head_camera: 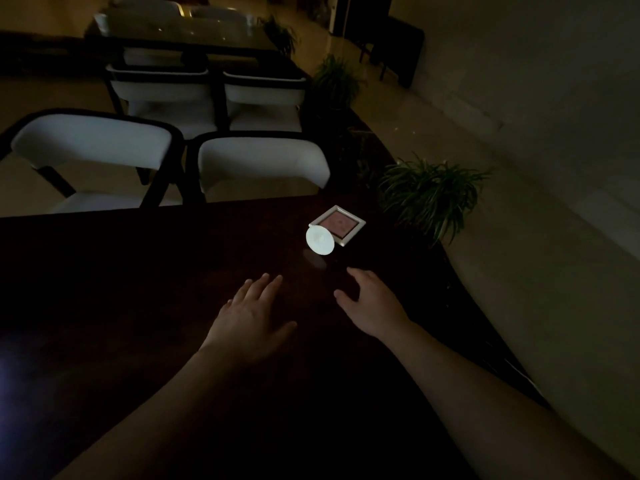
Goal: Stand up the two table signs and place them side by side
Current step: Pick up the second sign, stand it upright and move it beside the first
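Dim room, dark glossy counter (138,306). One table sign (337,225) lay flat near the far right edge of the counter: a square pale frame around a reddish card, face up. A round white base (320,240) overlapped its near-left corner, tilted on edge; it probably belonged to this sign, though in the poor light it could have been part of the second sign, which was not otherwise made out. Left hand (251,318) hovered low over the counter, fingers spread and holding nothing, short of the sign. Right hand (372,303) was likewise empty, fingers loosely apart and pointed toward the sign, a little nearer to it. Neither hand touched anything. Two white-backed chairs (173,157) stood beyond the counter, a potted plant (429,192) off its right end. Judged the sign light and rigid, likely plastic, prone to skating on the polished top. Best hold seemed the frame's two side edges, pivoting it upright onto the round base while the other hand steadied that base.
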The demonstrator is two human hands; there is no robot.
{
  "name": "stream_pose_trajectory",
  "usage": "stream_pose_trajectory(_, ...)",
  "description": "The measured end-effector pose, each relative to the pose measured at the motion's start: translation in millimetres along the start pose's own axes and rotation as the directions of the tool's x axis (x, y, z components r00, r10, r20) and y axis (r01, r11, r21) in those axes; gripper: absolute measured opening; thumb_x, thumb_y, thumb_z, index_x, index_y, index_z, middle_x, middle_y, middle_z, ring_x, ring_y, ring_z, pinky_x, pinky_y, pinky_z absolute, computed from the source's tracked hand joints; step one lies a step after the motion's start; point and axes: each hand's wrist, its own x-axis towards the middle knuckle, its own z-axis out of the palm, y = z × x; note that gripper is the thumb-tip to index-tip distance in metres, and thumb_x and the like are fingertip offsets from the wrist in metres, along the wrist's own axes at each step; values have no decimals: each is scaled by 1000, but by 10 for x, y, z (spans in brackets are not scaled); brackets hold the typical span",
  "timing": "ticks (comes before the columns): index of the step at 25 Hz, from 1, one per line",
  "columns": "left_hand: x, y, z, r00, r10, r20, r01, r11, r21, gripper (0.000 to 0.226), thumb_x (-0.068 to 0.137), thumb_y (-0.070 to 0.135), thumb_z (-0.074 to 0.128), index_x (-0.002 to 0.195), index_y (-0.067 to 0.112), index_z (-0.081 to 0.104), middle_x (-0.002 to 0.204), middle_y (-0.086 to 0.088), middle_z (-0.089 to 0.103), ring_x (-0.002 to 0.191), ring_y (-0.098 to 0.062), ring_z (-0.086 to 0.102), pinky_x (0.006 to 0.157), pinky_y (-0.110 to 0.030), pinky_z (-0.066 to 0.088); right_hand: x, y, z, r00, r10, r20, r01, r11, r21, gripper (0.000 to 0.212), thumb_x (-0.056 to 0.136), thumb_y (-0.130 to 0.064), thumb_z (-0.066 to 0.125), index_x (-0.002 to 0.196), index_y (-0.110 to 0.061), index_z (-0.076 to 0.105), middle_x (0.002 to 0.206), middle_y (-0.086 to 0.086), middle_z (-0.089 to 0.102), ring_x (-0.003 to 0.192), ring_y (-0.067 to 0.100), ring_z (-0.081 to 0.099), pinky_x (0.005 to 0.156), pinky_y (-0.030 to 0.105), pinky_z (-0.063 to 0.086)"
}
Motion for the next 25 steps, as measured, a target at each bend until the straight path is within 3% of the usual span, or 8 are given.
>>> stream_pose_trajectory(8, 1232, 363, 260, 1000, -22, 22, 18, 986, 165, 91, 84, 69, 50, 153, 32, 5, 164, 0, 12, 149, -28, 14, 112, -53, 29, 1213, 503, -137, 999, 42, 12, -43, 984, 171, 47, 95, -37, 61, 137, -18, 53, 135, 4, 56, 120, 23, 56, 92, 39, 52)
stream_pose_trajectory(11, 1801, 442, 255, 1000, -13, 3, 12, 979, 203, 85, 86, 62, 54, 153, 30, 12, 163, -2, 19, 147, -29, 20, 109, -51, 34, 1641, 626, -93, 998, 68, 0, -65, 960, 272, 29, 94, -32, 63, 118, -17, 64, 112, 0, 66, 101, 17, 64, 70, 26, 50)
stream_pose_trajectory(13, 2131, 467, 261, 999, 30, -11, -27, 974, 225, 81, 89, 56, 55, 153, 27, 16, 162, -3, 22, 146, -29, 22, 107, -50, 36, 1920, 695, -58, 986, 165, 3, -154, 916, 371, 24, 93, -30, 63, 112, -16, 65, 110, 2, 69, 89, 15, 63, 59, 21, 42)
stream_pose_trajectory(16, 2479, 495, 307, 996, 84, 24, -88, 954, 285, 77, 92, 52, 54, 154, 26, 16, 163, -3, 21, 148, -28, 19, 110, -49, 33, 2243, 796, -2, 960, 280, 24, -258, 845, 469, 34, 93, -28, 64, 123, -12, 59, 117, 7, 66, 94, 20, 63, 66, 28, 47)
stream_pose_trajectory(18, 2595, 506, 395, 993, 97, 68, -113, 944, 310, 76, 94, 54, 51, 155, 27, 14, 163, -3, 18, 149, -28, 15, 113, -50, 29, 2403, 841, 56, 928, 367, 62, -336, 756, 562, 43, 91, -26, 66, 129, -11, 52, 118, 10, 64, 97, 24, 65, 76, 37, 56)
stream_pose_trajectory(20, 2622, 489, 486, 990, 102, 101, -129, 941, 314, 76, 93, 56, 50, 154, 28, 14, 164, -4, 17, 149, -28, 15, 114, -50, 27, 2515, 844, 135, 871, 465, 157, -434, 580, 689, 51, 90, -21, 69, 133, -7, 46, 111, 13, 63, 95, 29, 67, 82, 43, 60)
stream_pose_trajectory(22, 2617, 451, 560, 989, 102, 102, -129, 946, 298, 77, 92, 57, 51, 154, 29, 14, 163, -5, 18, 148, -29, 19, 113, -50, 28, 2607, 824, 216, 834, 492, 251, -483, 428, 764, 41, 89, -10, 69, 126, 0, 53, 101, 15, 65, 91, 30, 69, 76, 39, 61)
stream_pose_trajectory(25, 2586, 400, 621, 993, 103, 66, -117, 954, 275, 78, 91, 58, 53, 153, 29, 15, 163, -7, 19, 147, -30, 22, 113, -49, 27, 2701, 779, 306, 802, 505, 317, -515, 318, 796, 17, 90, 4, 65, 106, 1, 66, 105, 20, 69, 86, 27, 70, 61, 29, 59)
